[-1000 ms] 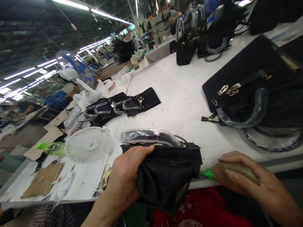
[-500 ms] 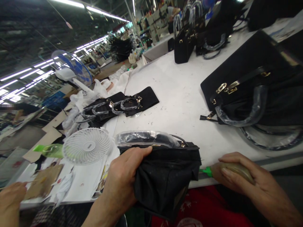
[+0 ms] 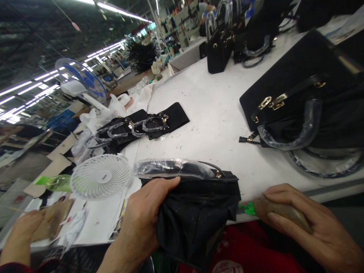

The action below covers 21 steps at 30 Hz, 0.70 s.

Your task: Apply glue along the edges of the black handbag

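- Workshop hall w/ a long white desk [image 3: 216, 125]. Other black bags [image 3: 298, 83] lie further back & to the R, flat black pieces [image 3: 142, 123] mid-desk, small white fan [image 3: 100, 176] near the L edge.
- At the desk's near edge: black bag [image 3: 196, 216], half hanging off toward the lap. Its plastic-wrapped handle [image 3: 173, 168] lies on the desk.
- left hand [image 3: 145, 220]: grip closed on the bag's upper L part, fingers across the top edge, fabric bunched.
- right hand [image 3: 301, 223]: grip wrapped round a tool [image 3: 280, 212] w/ a brownish body. Its green tip [image 3: 248, 208] is just beside the bag's R corner; can't tell if it touches.
- Step, as I read it: bag held steady, tool brought up to its R end. Next move calls for a firm L hold & the tip guided w/o snagging fabric.
- Bag's long axis runs L–R along the desk edge, top edge facing away from the person. Tool points L at the bag.
- Co-worker's hand [image 3: 24, 231] at far L by a brown card [image 3: 54, 223], well apart.
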Each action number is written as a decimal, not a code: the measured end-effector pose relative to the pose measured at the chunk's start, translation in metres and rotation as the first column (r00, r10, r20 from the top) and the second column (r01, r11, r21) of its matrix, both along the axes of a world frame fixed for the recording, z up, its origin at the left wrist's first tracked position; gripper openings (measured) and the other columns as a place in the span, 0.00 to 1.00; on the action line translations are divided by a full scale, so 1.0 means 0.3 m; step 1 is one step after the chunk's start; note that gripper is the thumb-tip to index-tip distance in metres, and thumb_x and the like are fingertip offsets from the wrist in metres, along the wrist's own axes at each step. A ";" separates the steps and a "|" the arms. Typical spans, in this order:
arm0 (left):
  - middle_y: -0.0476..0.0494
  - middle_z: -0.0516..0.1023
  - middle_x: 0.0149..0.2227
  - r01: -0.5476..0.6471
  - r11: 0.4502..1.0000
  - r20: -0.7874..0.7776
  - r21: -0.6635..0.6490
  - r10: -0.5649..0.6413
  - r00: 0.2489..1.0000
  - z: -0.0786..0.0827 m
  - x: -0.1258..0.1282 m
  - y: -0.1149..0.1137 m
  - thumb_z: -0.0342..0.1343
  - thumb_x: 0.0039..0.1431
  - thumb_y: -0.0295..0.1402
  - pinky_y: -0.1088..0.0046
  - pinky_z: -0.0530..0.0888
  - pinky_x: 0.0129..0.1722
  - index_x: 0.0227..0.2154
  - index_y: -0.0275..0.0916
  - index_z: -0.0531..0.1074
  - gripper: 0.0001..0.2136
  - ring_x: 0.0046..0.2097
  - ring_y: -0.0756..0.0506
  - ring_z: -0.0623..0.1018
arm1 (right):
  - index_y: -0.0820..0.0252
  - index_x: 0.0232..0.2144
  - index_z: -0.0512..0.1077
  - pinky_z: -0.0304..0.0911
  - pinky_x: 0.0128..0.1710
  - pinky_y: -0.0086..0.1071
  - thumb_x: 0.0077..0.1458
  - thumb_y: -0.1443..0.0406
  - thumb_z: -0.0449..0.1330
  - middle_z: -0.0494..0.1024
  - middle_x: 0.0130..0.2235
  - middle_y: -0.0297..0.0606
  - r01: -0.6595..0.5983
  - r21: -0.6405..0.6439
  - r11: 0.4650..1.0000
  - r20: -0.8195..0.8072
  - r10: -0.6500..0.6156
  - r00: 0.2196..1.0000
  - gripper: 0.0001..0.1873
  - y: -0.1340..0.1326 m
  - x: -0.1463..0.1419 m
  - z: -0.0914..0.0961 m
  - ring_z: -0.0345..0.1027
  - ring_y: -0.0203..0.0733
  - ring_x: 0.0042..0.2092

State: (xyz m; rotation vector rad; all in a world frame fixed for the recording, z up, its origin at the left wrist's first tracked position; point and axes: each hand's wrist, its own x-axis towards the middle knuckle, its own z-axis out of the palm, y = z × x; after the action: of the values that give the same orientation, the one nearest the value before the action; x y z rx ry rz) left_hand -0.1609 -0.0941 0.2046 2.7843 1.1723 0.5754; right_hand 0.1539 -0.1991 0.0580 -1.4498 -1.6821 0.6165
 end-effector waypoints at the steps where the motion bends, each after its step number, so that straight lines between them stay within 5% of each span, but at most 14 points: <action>1: 0.43 0.82 0.37 -0.001 1.000 0.000 -0.005 0.001 1.000 0.000 -0.001 -0.002 0.55 0.60 0.28 0.75 0.76 0.35 0.48 0.37 0.72 0.13 0.38 0.46 0.82 | 0.48 0.47 0.71 0.71 0.42 0.29 0.62 0.58 0.61 0.77 0.47 0.34 0.025 -0.005 1.000 -0.010 -0.025 1.000 0.11 -0.003 0.003 -0.003 0.75 0.43 0.45; 4: 0.43 0.82 0.35 -0.007 1.000 -0.007 -0.003 0.007 1.000 0.004 0.000 -0.007 0.55 0.61 0.27 0.75 0.76 0.33 0.47 0.37 0.72 0.12 0.36 0.46 0.82 | 0.47 0.46 0.72 0.72 0.44 0.31 0.62 0.58 0.61 0.77 0.47 0.35 0.093 -0.018 0.995 -0.042 -0.094 0.995 0.10 -0.010 0.003 -0.008 0.75 0.45 0.47; 11: 0.42 0.83 0.37 -0.010 1.000 0.019 0.018 0.009 1.000 -0.002 0.010 -0.005 0.54 0.61 0.28 0.76 0.78 0.36 0.46 0.35 0.73 0.11 0.38 0.47 0.82 | 0.48 0.48 0.71 0.72 0.43 0.31 0.62 0.57 0.61 0.76 0.49 0.35 -0.022 -0.220 0.975 -0.134 -0.008 0.991 0.12 -0.028 0.005 -0.030 0.74 0.47 0.48; 17: 0.42 0.82 0.37 -0.016 1.000 0.028 0.011 0.016 0.999 -0.009 0.004 -0.014 0.55 0.60 0.28 0.77 0.78 0.37 0.46 0.35 0.73 0.11 0.38 0.47 0.82 | 0.48 0.45 0.74 0.73 0.43 0.29 0.60 0.52 0.61 0.79 0.45 0.33 0.144 -0.236 0.961 -0.219 -0.197 0.956 0.14 -0.034 0.015 -0.009 0.76 0.47 0.47; 21: 0.43 0.82 0.37 -0.011 1.000 0.026 0.013 0.011 1.000 -0.011 0.001 -0.025 0.56 0.61 0.29 0.77 0.78 0.38 0.47 0.35 0.73 0.12 0.38 0.48 0.82 | 0.49 0.45 0.74 0.73 0.40 0.29 0.58 0.50 0.62 0.80 0.42 0.34 0.075 -0.359 0.930 -0.279 -0.183 0.943 0.16 -0.041 -0.020 0.006 0.77 0.47 0.43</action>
State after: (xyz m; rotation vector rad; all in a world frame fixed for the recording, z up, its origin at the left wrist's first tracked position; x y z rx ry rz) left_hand -0.1605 -0.1016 0.2013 2.7742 1.1843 0.6209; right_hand 0.1478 -0.2115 0.0598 -1.5952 -1.2635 1.0452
